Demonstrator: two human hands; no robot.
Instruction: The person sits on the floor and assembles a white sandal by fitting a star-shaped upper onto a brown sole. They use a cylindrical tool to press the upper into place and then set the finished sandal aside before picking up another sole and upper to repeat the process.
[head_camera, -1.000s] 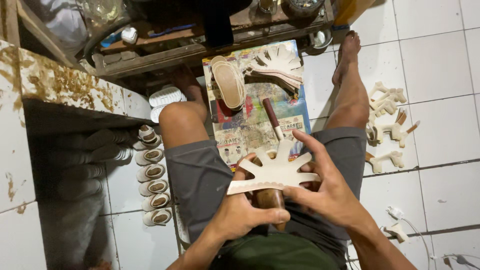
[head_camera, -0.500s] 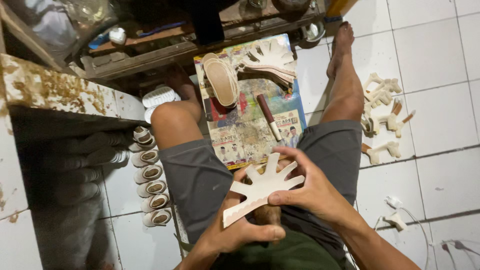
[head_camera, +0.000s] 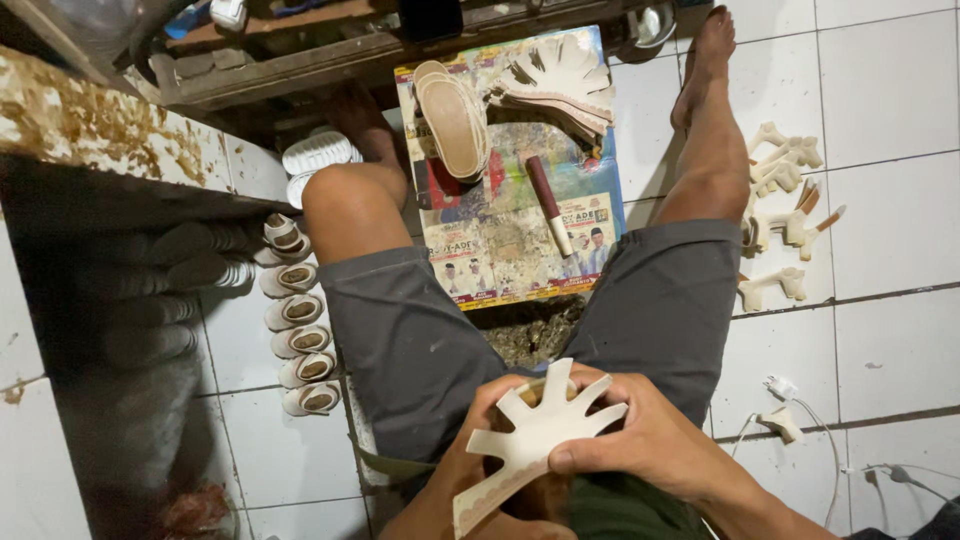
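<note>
Gripping a cream pronged cutout (head_camera: 535, 435), right hand (head_camera: 650, 445) clamped on top, left hand (head_camera: 470, 470) seemingly clasped beneath

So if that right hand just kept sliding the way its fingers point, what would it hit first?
Probably the left hand: the right hand points leftward across the pale finger-shaped cutout that both grip. Depth is hard to judge.

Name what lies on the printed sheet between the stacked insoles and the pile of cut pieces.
In the head view, bare printed sheet separates insoles from cut pieces; the brown-handled tool lies just below that gap.
</note>
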